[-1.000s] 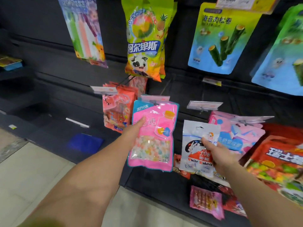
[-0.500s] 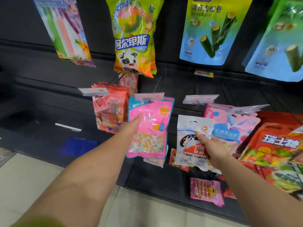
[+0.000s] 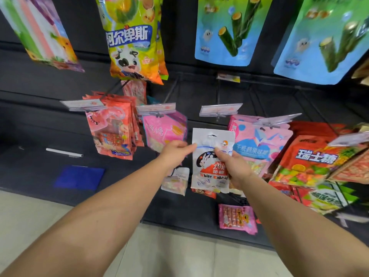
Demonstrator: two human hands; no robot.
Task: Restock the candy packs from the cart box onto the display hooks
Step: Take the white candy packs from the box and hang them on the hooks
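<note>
We could not see the hook behind the white candy pack, and our right hand covered part of its print. The top edge cut off the green pack, and the right-hand packs were blurred.

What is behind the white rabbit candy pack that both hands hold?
Behind the white rabbit pack a red packet shows at its lower edge. The pack covers the rest of that packet and the dark shelf panel there.
</note>
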